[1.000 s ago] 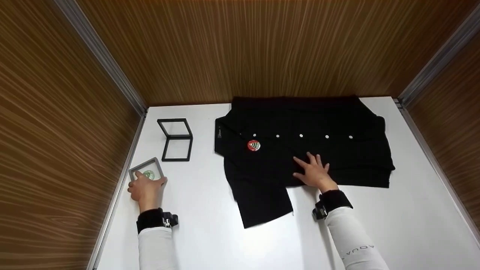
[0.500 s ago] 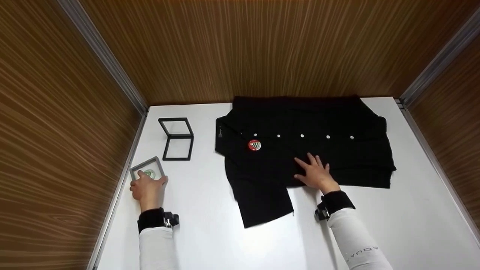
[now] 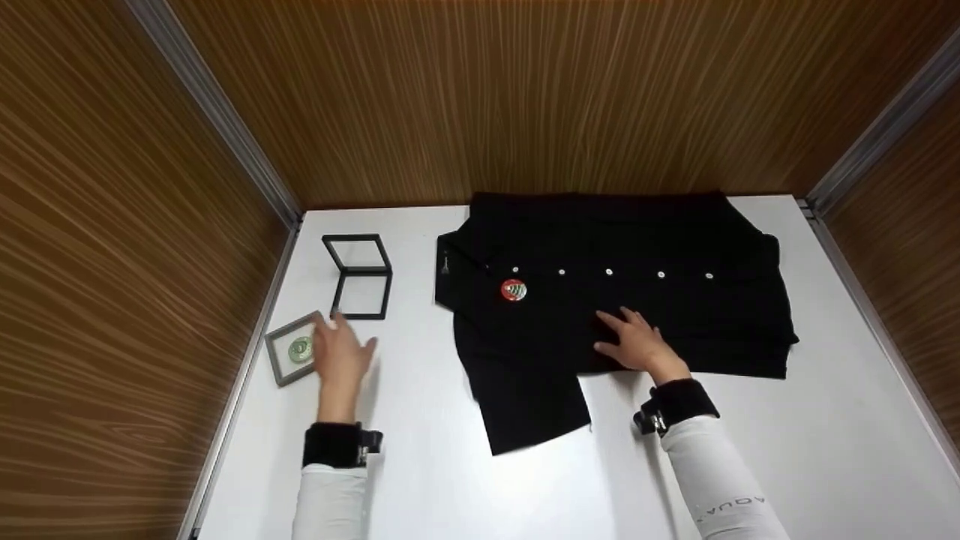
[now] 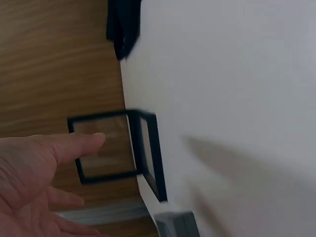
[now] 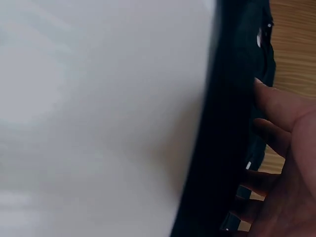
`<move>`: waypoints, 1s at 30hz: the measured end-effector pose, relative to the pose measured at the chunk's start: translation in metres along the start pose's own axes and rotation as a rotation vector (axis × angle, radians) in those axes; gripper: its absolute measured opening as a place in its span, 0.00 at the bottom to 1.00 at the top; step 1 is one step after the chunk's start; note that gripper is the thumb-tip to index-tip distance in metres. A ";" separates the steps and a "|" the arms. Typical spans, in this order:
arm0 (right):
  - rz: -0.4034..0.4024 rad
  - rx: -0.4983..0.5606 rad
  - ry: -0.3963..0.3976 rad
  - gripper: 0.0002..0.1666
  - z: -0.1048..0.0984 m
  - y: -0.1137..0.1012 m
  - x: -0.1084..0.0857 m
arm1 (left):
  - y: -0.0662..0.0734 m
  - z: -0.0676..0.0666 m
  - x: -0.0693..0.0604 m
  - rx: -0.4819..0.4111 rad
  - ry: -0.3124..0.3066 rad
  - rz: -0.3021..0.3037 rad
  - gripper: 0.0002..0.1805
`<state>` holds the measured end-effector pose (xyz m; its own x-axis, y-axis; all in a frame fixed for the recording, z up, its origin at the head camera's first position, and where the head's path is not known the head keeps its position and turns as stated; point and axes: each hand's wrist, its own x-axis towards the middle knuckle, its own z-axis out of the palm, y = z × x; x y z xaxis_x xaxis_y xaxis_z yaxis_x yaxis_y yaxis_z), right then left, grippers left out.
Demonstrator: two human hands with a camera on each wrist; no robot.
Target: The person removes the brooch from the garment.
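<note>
Far left, flat on the white table [image 3: 450, 491]: a grey frame [image 3: 274, 363] with a green badge [image 3: 301, 349] inside, likely light and stiff, possibly fragile at the centre, best held by its rim. At its right edge, the left hand [image 3: 342, 358], fingers extended, holds nothing; from here I cannot tell whether it touches. Behind, a hinged black frame [image 3: 366, 271]. Then a black shirt [image 3: 540, 337], presumably soft; the right hand [image 3: 641, 346] rests on it, fingers spread.

Matt black cloth shirt [image 3: 585, 294] on a glossy white tabletop [image 3: 480, 499]
Wall [image 3: 480, 97] wood-grained; black frame [image 3: 367, 271] and grey frame [image 3: 273, 362] look like smooth plastic.
</note>
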<state>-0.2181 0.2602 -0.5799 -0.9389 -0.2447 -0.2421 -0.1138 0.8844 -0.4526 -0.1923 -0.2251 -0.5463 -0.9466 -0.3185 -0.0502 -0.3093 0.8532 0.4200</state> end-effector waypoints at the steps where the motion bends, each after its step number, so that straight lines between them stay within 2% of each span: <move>1: 0.000 0.012 0.004 0.39 -0.003 0.002 0.000 | 0.009 0.004 -0.003 0.004 -0.016 0.046 0.51; 4: -0.009 0.019 0.041 0.37 -0.009 0.011 -0.002 | 0.035 0.018 -0.012 0.035 -0.051 0.201 0.48; 9: -0.014 -0.039 0.201 0.29 -0.017 0.040 -0.011 | 0.069 0.050 -0.026 0.135 -0.085 0.508 0.38; 10: 0.002 -0.046 0.222 0.29 -0.019 0.046 -0.013 | 0.074 0.056 -0.028 0.144 -0.094 0.558 0.37; 12: 0.048 -0.049 0.229 0.29 -0.023 0.058 -0.018 | 0.083 0.067 -0.032 0.146 -0.120 0.615 0.37; 15: 0.127 -0.039 0.191 0.35 -0.029 0.074 -0.024 | 0.093 0.078 -0.033 0.163 -0.154 0.655 0.37; 19: 0.190 -0.029 0.112 0.44 -0.036 0.090 -0.029 | 0.102 0.086 -0.026 0.218 -0.209 0.672 0.42; 22: 0.200 -0.013 0.058 0.51 -0.040 0.097 -0.032 | 0.106 0.091 -0.020 0.247 -0.260 0.680 0.46; 26: 0.197 -0.001 0.021 0.55 -0.043 0.099 -0.033 | 0.107 0.096 -0.012 0.248 -0.329 0.687 0.47; 30: 0.197 0.004 0.000 0.57 -0.043 0.098 -0.031 | 0.105 0.101 -0.009 0.274 -0.356 0.674 0.46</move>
<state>-0.2137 0.3721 -0.5800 -0.9429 -0.0671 -0.3262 0.0735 0.9134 -0.4004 -0.2256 -0.0915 -0.5933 -0.8955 0.4111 -0.1706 0.3701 0.9006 0.2280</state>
